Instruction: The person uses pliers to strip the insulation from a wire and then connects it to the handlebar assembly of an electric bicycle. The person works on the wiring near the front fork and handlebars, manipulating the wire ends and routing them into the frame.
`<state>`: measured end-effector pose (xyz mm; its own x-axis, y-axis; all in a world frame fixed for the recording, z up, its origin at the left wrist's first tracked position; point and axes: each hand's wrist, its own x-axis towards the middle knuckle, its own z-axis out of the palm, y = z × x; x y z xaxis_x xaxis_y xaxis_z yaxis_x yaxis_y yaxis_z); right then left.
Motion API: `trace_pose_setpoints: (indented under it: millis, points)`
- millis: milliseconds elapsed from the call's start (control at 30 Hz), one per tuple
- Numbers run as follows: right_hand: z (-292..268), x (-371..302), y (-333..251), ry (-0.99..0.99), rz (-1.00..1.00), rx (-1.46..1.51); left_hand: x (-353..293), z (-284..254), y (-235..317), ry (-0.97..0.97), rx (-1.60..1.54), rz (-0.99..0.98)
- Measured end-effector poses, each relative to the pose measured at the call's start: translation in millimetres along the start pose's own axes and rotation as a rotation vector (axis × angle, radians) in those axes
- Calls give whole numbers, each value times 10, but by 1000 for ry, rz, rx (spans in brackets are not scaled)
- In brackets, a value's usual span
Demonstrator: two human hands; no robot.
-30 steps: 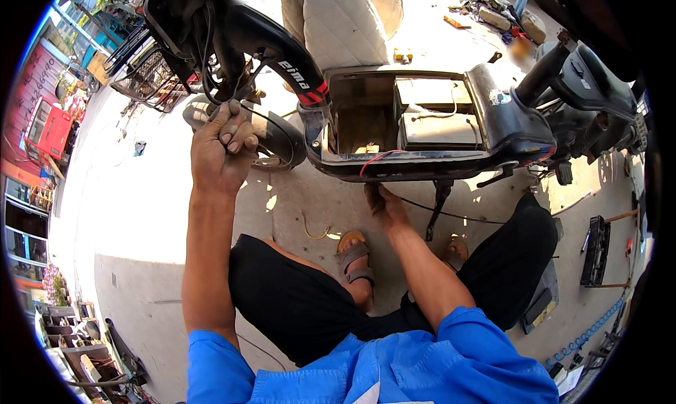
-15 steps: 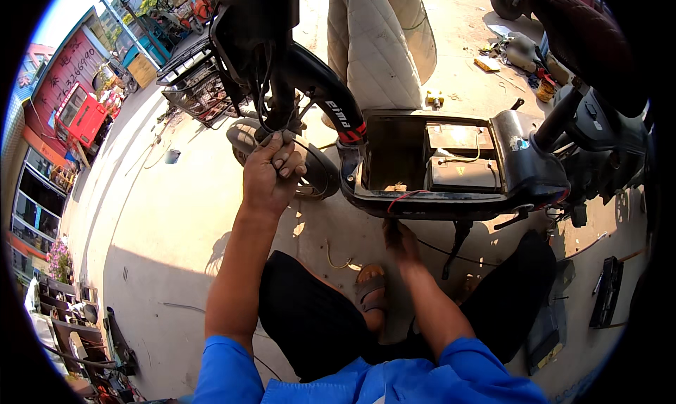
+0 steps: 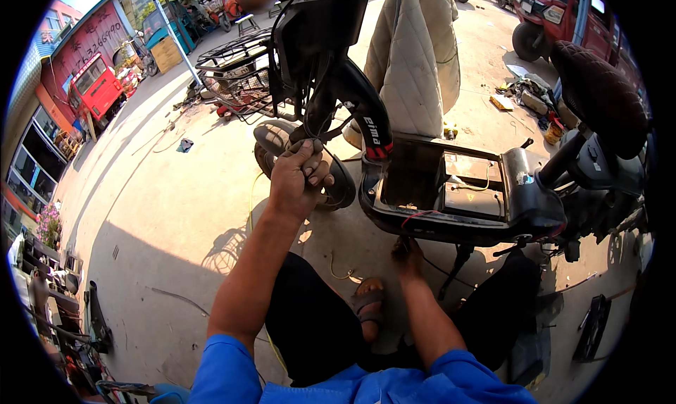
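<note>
An electric scooter [image 3: 465, 231] stands before me, its floor compartment uncovered and two batteries [image 3: 475, 185] inside. Beside the front wheel [image 3: 341, 185], below the steering column, my left hand [image 3: 303, 173] is closed, pinching a thin black cable [image 3: 336, 131]. My right hand [image 3: 406, 257] is low under the near edge of the scooter's floor frame, in shadow. Its fingers look curled around a black cable that runs off to the right toward the kickstand [image 3: 458, 271]; the fingertips are partly hidden. A red wire [image 3: 420, 214] lies over the compartment's near rim.
A quilted pale cover [image 3: 412, 66] hangs behind the scooter, whose seat [image 3: 598, 97] juts in at right. A wire basket [image 3: 236, 80] is beyond the front wheel. A dark tool case [image 3: 593, 328] lies at lower right, loose parts [image 3: 63, 305] at lower left. A red three-wheeler [image 3: 546, 23] stands farther back.
My view has tilted up and shifted left, so the scooter appears lower and farther right. Both hands stay at about the same places on the scooter, still closed.
</note>
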<state>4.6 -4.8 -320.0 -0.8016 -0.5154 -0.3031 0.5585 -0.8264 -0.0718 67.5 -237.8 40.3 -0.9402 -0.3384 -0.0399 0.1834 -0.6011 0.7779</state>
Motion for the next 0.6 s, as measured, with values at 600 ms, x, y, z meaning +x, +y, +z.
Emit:
trace_pose_setpoints:
  millis: [600]
  points:
    - [-110,24,-106,149,-106,-134,-104,57,72,-32,63,191]
